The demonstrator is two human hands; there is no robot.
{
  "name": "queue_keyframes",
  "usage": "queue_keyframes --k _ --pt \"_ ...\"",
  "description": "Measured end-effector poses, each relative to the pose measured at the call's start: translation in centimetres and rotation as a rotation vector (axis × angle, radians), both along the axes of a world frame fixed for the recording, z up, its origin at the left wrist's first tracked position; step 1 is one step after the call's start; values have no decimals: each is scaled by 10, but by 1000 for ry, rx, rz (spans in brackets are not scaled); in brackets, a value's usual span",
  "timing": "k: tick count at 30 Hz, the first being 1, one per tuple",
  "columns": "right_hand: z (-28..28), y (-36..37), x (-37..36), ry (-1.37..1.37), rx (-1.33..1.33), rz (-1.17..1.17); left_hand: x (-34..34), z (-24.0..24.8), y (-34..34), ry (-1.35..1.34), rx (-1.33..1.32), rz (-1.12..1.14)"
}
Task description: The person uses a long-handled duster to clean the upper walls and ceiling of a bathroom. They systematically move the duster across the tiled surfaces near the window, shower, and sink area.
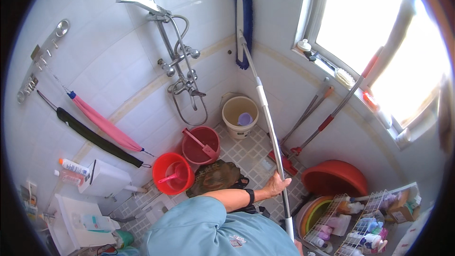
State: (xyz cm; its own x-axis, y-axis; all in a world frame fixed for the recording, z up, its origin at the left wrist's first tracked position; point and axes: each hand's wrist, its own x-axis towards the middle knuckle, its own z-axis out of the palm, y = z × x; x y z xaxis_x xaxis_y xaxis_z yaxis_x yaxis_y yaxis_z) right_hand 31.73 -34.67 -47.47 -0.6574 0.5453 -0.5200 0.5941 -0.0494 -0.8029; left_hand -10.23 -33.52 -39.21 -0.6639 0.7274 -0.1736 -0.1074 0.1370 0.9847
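My left hand [275,186], with a black band at the wrist, is wrapped round the metal pole of a long-handled flat mop [266,114]. The pole slants up and away from me, part silver and part white. Its head, a long pad with blue fringe [244,28], stands upright against the tiled wall by the far corner. Only a sliver of my right hand [298,245] shows at the lower edge, beside the pole's near end; its fingers are hidden. Below the left forearm a dark patterned cloth or bag [214,178] lies on the floor.
A chrome shower set [177,61] juts from the left wall. Beneath stand a cream bucket [240,116], a dark red bucket [201,146] and a bright red bucket [173,173]. Rightward are leaning brooms [327,121], a red basin [334,178], a wire rack [360,218] and a cluttered windowsill [350,78].
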Motion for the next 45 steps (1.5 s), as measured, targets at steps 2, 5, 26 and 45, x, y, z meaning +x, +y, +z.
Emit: queue_keyframes --k 2,5,26,45 --pt "-2 -1 2 2 17 11 -13 -5 -1 111 36 -78" --pt "-8 -13 4 47 53 10 -76 1 20 -273 132 119" --pt "29 -12 4 -316 25 -76 -143 -55 96 -506 -83 543" --pt "88 -5 -34 -653 722 -108 -129 -108 120 -998 71 359"
